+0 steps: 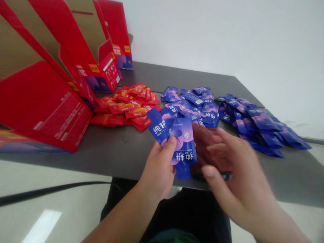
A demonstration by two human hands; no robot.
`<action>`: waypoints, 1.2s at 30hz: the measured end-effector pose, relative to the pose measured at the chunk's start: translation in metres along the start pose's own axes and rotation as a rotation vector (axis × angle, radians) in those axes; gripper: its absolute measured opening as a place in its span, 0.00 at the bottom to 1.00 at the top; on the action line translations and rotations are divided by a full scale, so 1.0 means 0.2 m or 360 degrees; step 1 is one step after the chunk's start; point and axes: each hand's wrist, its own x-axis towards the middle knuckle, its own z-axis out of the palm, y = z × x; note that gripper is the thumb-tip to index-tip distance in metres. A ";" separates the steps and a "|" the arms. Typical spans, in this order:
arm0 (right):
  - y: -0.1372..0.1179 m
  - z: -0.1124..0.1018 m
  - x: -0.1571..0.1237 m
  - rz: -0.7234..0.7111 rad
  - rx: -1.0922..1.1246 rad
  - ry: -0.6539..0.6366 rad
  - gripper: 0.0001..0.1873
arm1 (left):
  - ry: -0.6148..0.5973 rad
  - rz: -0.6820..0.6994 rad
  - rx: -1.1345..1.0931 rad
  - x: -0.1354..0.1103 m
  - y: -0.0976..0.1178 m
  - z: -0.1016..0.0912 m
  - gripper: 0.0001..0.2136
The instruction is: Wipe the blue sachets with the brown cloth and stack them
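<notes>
My left hand [159,165] is closed on blue sachets [182,138], at least two fanned over each other, with its thumb pressed on their printed face. To the right of them, my right hand [235,168] has its thumb and fingers apart and holds nothing that I can see; it is slightly blurred. Partly behind that hand lies a reddish-brown thing [202,143] with a black edge, whose kind I cannot make out. Beyond the held sachets is a loose pile of blue sachets [189,101]. A second blue pile [260,123] lies farther right.
Red sachets [131,104] are heaped left of the blue ones on the grey table [118,152]. Several open red cartons [50,104] stand along the table's left side. A white wall [215,37] rises behind. A black strap [50,192] crosses at lower left.
</notes>
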 end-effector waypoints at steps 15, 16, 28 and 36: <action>0.14 0.08 0.20 0.0295 0.0744 0.0093 0.05 | 0.0091 0.0225 0.0443 -0.04 0.00 -0.09 0.14; 0.16 0.03 0.22 0.0217 0.0669 -0.0040 0.05 | 0.0110 0.0167 0.0445 -0.05 0.03 -0.09 0.13; 0.00 -0.06 0.65 -0.0452 0.0168 -0.1106 0.15 | -0.0618 -0.0915 0.0268 0.04 0.21 -0.20 0.21; 0.32 0.32 1.04 -0.0224 -0.0486 -0.0677 0.30 | -0.0219 -0.0575 0.0050 0.01 0.21 -0.17 0.14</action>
